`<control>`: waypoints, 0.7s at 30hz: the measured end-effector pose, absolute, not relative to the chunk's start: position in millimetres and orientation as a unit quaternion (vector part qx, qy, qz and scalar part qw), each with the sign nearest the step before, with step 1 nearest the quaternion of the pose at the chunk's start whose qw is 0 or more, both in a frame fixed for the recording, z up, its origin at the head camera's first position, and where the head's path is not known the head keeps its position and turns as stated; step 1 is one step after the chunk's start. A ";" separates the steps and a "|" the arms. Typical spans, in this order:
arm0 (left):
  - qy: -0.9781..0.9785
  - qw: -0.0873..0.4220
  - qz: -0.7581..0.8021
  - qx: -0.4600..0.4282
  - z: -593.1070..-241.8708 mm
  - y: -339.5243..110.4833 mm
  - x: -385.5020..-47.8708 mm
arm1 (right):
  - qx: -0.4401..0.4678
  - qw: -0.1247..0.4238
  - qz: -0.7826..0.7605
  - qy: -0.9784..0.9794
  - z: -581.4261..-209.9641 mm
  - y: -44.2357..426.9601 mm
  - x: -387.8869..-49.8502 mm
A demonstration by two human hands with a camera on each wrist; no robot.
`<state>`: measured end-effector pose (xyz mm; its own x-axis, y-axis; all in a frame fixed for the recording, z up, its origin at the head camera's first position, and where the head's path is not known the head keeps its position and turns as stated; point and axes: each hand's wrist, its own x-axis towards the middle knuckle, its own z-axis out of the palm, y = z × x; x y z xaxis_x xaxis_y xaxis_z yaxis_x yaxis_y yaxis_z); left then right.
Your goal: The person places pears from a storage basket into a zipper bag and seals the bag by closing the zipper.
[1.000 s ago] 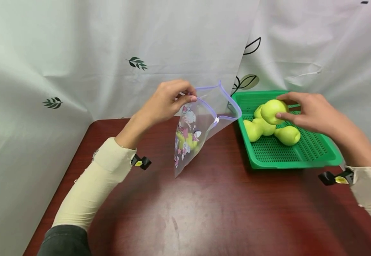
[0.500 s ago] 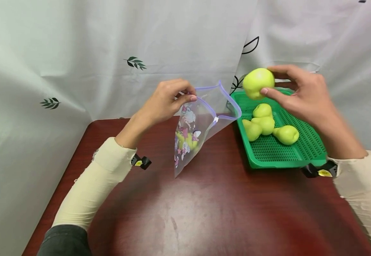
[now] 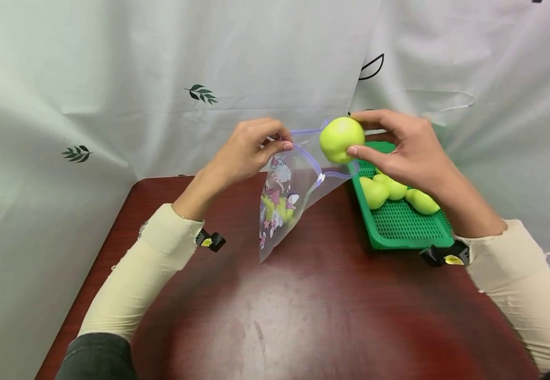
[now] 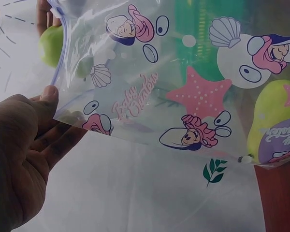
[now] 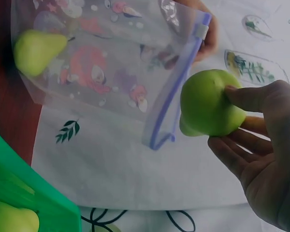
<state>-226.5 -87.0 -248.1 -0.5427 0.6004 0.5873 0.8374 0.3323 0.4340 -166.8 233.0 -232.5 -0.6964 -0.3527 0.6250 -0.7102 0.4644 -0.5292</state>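
Note:
A clear zip bag (image 3: pixel 281 179) with a purple rim and printed cartoon shells hangs from my left hand (image 3: pixel 251 145), which pinches its rim. Its mouth gapes to the right. In the right wrist view a pear (image 5: pixel 36 50) lies at the bottom of the bag. My right hand (image 3: pixel 403 145) holds another green pear (image 3: pixel 341 138) between thumb and fingertips, right at the bag's mouth. From the right wrist, that pear (image 5: pixel 208 104) shows just outside the purple rim (image 5: pixel 166 96). The left thumb (image 4: pixel 49 99) presses on the rim in the left wrist view.
A green plastic basket (image 3: pixel 374 240) stands at the right of the dark red table (image 3: pixel 275 316), with several pears (image 3: pixel 374 192) in it. My right forearm covers part of it. A white curtain (image 3: pixel 127 79) with leaf prints hangs behind and along the left side.
My right hand has lifted the pear out of the basket and carried it left to the bag's mouth. My left hand and the bag have stayed in place.

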 end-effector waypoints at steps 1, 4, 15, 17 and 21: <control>-0.800 0.163 -0.363 -0.449 -248.2 -87.0 -226.5 | 0.325 0.216 0.401 -0.829 -233.3 231.5 -166.9; -0.799 0.166 -0.364 -0.450 -248.8 -87.4 -226.9 | 0.331 0.204 0.382 -0.839 -235.7 227.4 -167.6; -0.792 0.168 -0.358 -0.465 -252.3 -84.7 -229.0 | 0.330 0.193 0.353 -0.854 -242.4 231.4 -169.2; -0.792 0.168 -0.359 -0.464 -252.8 -84.5 -229.3 | 0.325 0.194 0.351 -0.857 -242.9 234.3 -170.0; -0.791 0.171 -0.361 -0.462 -252.9 -83.9 -229.8 | 0.310 0.196 0.344 -0.864 -244.6 242.9 -171.4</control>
<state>-229.8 -83.9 -252.9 -0.5138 0.6081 0.6051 0.8556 0.3115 0.4135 -171.4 242.9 -244.6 -0.7307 -0.4008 0.5527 -0.6709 0.5715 -0.4725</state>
